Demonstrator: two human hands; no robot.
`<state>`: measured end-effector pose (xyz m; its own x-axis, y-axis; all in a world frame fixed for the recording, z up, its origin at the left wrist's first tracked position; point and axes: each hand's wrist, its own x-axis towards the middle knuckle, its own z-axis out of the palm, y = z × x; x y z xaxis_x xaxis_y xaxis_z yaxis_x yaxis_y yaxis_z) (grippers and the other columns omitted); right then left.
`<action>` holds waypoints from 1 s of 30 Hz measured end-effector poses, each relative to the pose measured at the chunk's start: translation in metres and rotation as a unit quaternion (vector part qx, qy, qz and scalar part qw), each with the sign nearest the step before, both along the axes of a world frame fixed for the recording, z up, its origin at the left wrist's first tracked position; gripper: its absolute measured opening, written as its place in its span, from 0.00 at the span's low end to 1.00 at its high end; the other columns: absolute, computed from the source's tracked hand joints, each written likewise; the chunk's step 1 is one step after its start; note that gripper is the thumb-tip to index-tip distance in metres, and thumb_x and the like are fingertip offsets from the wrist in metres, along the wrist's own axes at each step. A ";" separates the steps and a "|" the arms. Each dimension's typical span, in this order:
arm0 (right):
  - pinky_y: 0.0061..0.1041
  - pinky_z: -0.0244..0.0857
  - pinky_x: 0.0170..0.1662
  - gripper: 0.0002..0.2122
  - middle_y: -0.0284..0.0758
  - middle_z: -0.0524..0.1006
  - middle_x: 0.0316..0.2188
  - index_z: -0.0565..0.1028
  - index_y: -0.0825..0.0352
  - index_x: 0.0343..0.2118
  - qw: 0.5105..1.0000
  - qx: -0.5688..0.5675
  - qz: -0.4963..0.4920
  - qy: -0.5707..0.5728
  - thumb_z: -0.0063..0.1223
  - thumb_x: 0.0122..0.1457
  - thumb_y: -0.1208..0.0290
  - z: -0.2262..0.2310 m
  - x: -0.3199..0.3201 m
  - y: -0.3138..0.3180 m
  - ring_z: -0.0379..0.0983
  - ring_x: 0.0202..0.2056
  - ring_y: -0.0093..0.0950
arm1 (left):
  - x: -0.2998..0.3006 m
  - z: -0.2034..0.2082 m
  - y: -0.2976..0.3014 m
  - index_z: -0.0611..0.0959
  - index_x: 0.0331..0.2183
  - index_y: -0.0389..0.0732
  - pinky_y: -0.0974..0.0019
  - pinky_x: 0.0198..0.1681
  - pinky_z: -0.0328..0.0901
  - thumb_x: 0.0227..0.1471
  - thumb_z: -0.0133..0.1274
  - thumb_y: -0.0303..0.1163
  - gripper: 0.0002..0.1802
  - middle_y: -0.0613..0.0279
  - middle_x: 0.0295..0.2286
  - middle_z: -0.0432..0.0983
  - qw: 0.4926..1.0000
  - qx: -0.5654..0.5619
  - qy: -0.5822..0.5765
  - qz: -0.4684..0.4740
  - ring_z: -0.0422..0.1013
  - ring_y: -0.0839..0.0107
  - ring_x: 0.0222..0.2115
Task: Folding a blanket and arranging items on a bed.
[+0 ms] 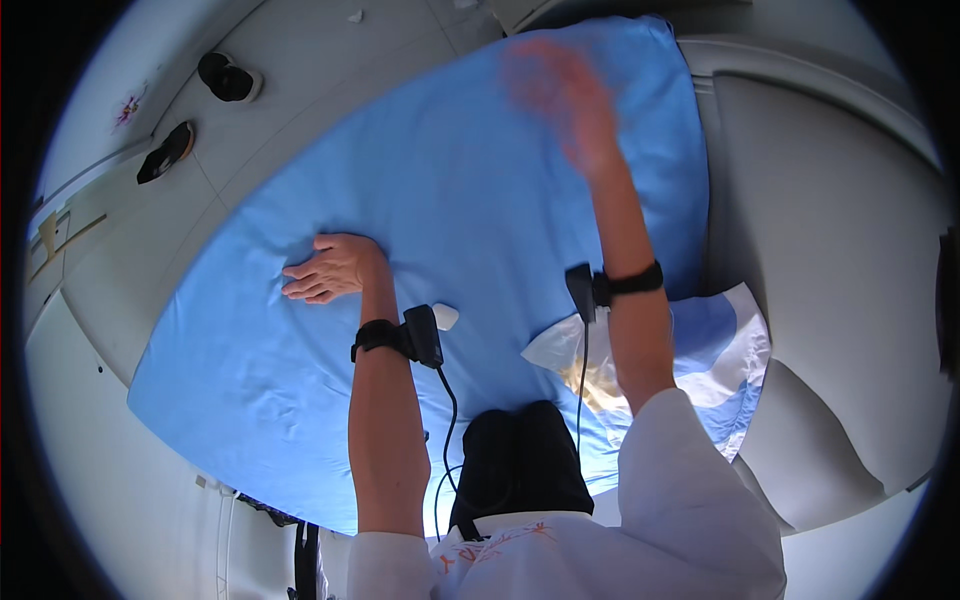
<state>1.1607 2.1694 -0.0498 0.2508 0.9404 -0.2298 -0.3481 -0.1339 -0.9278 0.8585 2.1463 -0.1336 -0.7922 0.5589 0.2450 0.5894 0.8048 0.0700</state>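
A bed (820, 250) with a pale bare mattress carries a blue sheet (450, 200) spread wide across it, lightly wrinkled. A white pillow (735, 350) with a blue patch and a yellowish mark lies on the sheet's near right corner. The left hand (328, 268) rests flat on the sheet.

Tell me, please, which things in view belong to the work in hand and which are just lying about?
In hand: blue sheet, left hand flat on it, right hand blurred above it.
Lying about: two dark slippers on the floor, patterned pillow, grey sofa.
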 end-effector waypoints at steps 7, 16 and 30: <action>0.25 0.64 0.48 0.17 0.36 0.71 0.46 0.66 0.68 0.49 0.984 -0.039 0.150 0.084 0.46 0.57 0.71 -0.078 -0.002 -0.009 0.68 0.47 0.26 | 0.012 -0.007 0.002 0.58 0.53 0.33 0.47 0.57 0.41 0.49 0.35 0.41 0.32 0.34 0.56 0.47 1.000 0.014 -0.010 0.002 0.43 0.49 0.59; 0.36 0.70 0.40 0.15 0.38 0.71 0.48 0.71 0.68 0.45 0.818 -0.252 0.501 0.128 0.47 0.57 0.68 0.021 -0.017 -0.074 0.71 0.44 0.33 | -0.003 0.017 0.009 0.54 0.55 0.31 0.47 0.59 0.39 0.51 0.32 0.39 0.32 0.33 0.57 0.42 0.999 -0.022 -0.032 0.006 0.39 0.47 0.60; 0.36 0.46 0.57 0.16 0.40 0.62 0.55 0.65 0.67 0.49 0.630 -0.106 -0.113 -0.761 0.39 0.57 0.73 -0.039 0.019 -0.013 0.55 0.57 0.36 | -0.001 0.017 0.010 0.52 0.55 0.30 0.49 0.60 0.37 0.52 0.31 0.40 0.33 0.34 0.58 0.39 0.999 -0.029 -0.042 0.008 0.37 0.48 0.61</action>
<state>1.1799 2.1565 -0.0891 0.4544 0.8297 0.3242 0.8907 -0.4173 -0.1804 0.8579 2.1567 -0.1169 -0.8180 0.5564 0.1457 0.5697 0.8187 0.0722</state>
